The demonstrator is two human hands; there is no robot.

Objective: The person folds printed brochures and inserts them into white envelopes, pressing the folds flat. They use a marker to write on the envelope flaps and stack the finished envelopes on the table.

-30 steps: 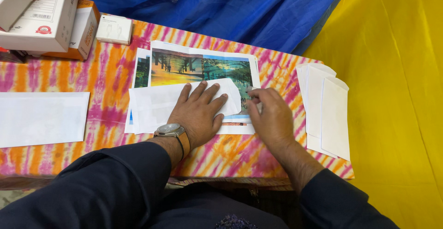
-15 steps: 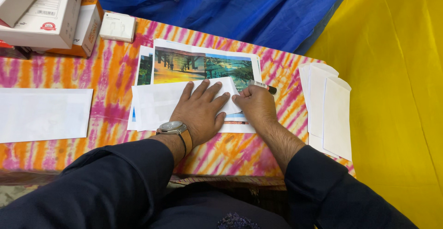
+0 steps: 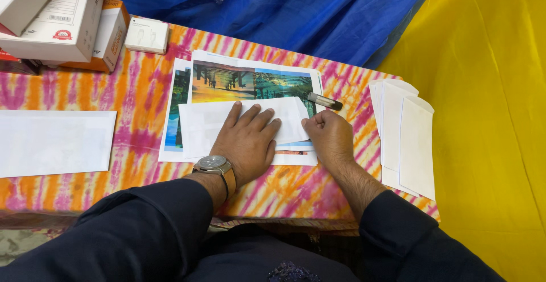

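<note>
I am looking down at a table covered in a pink and orange tie-dye cloth. At centre frame, my left hand is lying flat, fingers spread, pressing down a folded white sheet of paper. That sheet is resting on a stack of colour landscape prints. Just right of it, my right hand is curling into a loose fist with its knuckles touching the sheet's right edge; I cannot tell whether it is gripping anything. A small dark cylindrical tube with a pale cap is lying just above that hand, on the corner of the prints.

Open cloth is showing between the prints and a long white envelope at left, which the frame edge is cutting off. At right, a stack of white envelopes is sitting near the table's edge, beside yellow fabric. Cardboard boxes are crowding the upper left, partly out of frame, with a small white box beside them. Blue tarpaulin is filling the top. My dark sleeves are hiding the table's near edge.
</note>
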